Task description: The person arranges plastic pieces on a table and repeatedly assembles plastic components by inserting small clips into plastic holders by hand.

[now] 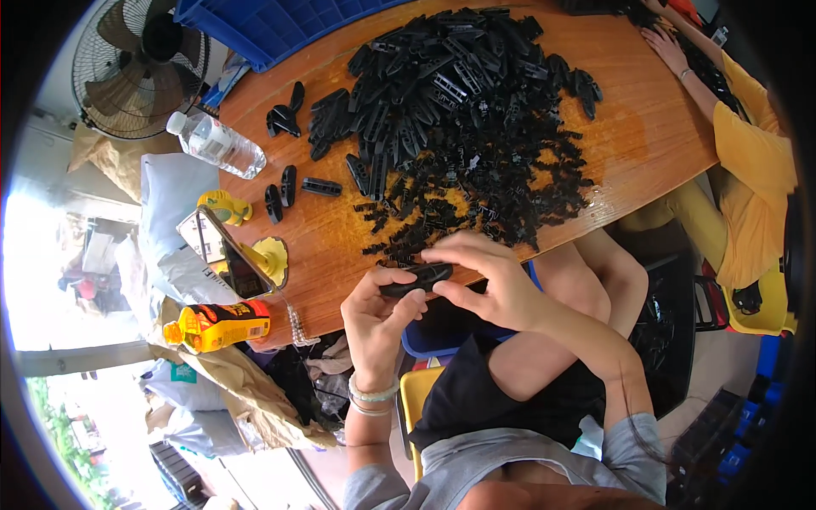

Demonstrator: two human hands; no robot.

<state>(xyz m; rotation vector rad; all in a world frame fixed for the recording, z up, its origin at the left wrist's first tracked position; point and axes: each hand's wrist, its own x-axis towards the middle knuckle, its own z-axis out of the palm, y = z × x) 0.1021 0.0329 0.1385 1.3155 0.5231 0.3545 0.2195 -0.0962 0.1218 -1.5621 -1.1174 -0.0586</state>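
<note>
Centrally: 1 black clip (432,274), long axis rising slightly rightward, gripped by left hand (379,321); right hand (500,285), loosely open, by its right end.

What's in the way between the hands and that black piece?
Nothing that I can see. The left hand holds the black piece, and the right hand is right by it; whether that one touches it is unclear.

Long black pieces (450,81) heap toward the wooden table's (650,140) far edge, small black parts (501,191) toward its near edge, with a clear bottle (223,146), yellow stand (272,260) and orange bottle (225,326) along its left.
</note>
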